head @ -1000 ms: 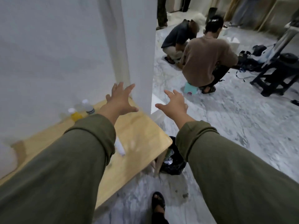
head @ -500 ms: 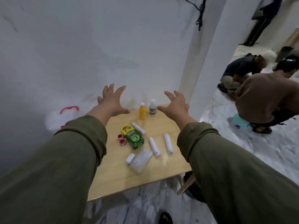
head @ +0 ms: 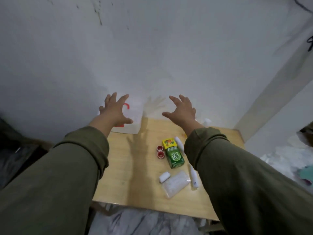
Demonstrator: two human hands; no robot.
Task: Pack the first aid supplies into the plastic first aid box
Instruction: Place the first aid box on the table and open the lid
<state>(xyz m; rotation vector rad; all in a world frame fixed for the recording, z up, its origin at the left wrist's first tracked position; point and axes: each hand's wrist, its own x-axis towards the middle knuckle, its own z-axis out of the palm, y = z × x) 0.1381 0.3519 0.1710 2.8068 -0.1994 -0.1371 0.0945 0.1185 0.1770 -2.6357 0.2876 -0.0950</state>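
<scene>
White first aid box [head: 128, 122] now in view (behind left hand [head: 115, 112]) — bystanders gone.

You stand in bare indoor room, likely home or makeshift workspace, not clinic. White plastered wall [head: 152, 48] straight ahead, scuffed and marked. Small light wooden table [head: 135, 175] pushed against it. Grey-veined marble floor [head: 144, 223] near you. White pillar [head: 271, 99] at far right; dark cable [head: 310, 43] hangs at top right corner.
</scene>
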